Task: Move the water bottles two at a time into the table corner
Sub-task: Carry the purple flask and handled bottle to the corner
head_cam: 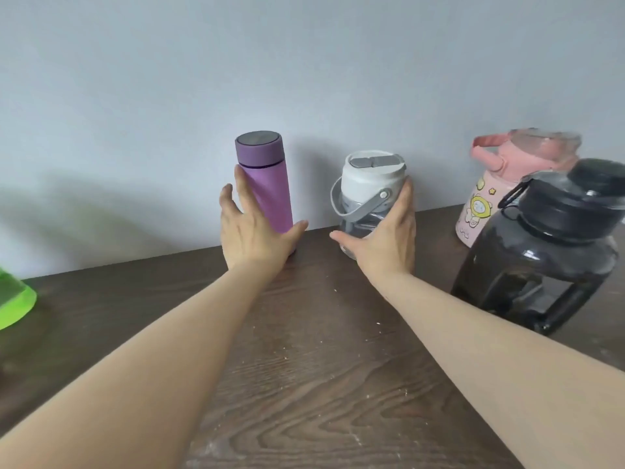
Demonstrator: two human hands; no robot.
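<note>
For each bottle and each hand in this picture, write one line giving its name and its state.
Purple bottle: upright, capped, left hand around it.
Grey-handled bottle: upright, lid shut, handle down, right hand around it.
Pink bottle: upright by wall, untouched.
Black jug: upright, capped, untouched.
Left hand: open grip.
Right hand: open grip.

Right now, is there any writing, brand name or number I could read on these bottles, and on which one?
No readable text anywhere.
Pink bottle: cartoon stickers only, any lettering too blurred to read.
Purple flask, white-lidded bottle, dark jug, green object: no words, brands or numbers visible.
</note>
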